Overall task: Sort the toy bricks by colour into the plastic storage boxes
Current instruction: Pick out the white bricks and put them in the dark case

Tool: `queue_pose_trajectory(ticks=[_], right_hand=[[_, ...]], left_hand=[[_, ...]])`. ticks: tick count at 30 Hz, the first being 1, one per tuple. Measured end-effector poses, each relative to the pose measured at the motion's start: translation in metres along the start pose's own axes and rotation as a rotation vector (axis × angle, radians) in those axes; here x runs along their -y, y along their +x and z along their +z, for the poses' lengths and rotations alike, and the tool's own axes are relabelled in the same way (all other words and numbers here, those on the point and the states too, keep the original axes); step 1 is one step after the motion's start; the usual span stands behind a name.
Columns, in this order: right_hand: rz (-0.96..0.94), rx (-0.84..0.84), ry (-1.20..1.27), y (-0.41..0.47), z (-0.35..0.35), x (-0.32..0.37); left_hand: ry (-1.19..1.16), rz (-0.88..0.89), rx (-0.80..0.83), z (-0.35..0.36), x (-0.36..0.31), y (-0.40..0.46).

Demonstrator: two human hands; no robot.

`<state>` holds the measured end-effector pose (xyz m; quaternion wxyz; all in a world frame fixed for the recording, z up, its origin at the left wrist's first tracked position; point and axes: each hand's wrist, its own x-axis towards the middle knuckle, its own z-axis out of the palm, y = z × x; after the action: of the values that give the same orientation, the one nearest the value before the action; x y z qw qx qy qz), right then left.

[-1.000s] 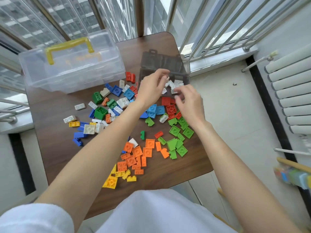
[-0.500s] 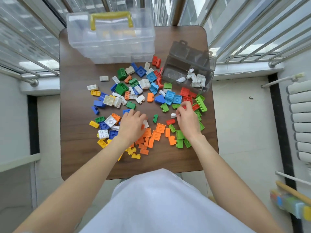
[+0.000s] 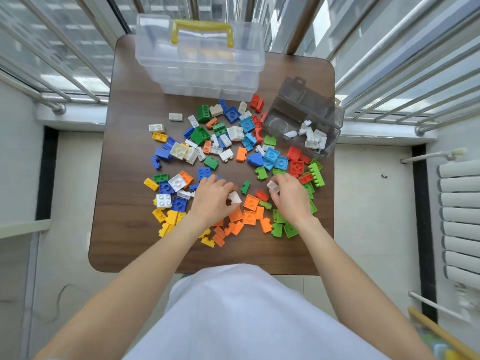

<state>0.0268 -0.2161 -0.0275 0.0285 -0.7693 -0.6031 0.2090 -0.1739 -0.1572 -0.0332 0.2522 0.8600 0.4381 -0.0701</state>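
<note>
At frame centre, my left hand (image 3: 211, 201) is pinching a white brick (image 3: 234, 197) – my right hand (image 3: 292, 197) is pinching another white brick (image 3: 273, 185) above the worktop (image 3: 124, 203).

A dark wood tabletop (image 3: 124, 203) stands against metal window railings (image 3: 405, 74), with a white radiator (image 3: 459, 224) (ribbed) at the right.

Orange bricks (image 3: 235, 216) lie partly hidden under the left hand (image 3: 211, 201), its fingers (image 3: 228, 189) curled

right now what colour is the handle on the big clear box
Yellow handle on the clear box, seen in the head view.
</note>
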Motion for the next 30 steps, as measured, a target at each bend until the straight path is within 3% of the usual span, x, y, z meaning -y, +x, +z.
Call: queue_pose_trajectory(ticks=[4,7,11,14,22,30], right_hand=[[0.02,-0.115,0.197,0.03,-0.026,0.009],[0.061,-0.057,0.225,0.066,-0.035,0.017],[0.043,0.01,0.106,0.076,-0.024,0.024],[0.018,-0.006,0.036,0.054,-0.012,0.021],[0.094,-0.072,0.046,0.056,-0.018,0.014],[0.068,0.21,-0.121,0.08,-0.014,0.025]], left_hand=[[-0.455,-0.175,-0.264,-0.015,0.008,-0.008],[-0.538,-0.316,-0.364,-0.027,0.025,-0.017],[-0.394,-0.383,-0.225,-0.028,0.051,-0.032],[-0.263,-0.321,-0.115,-0.022,0.055,-0.039],[-0.197,-0.22,-0.077,-0.015,0.048,-0.037],[-0.153,-0.233,-0.045,-0.009,0.052,-0.036]])
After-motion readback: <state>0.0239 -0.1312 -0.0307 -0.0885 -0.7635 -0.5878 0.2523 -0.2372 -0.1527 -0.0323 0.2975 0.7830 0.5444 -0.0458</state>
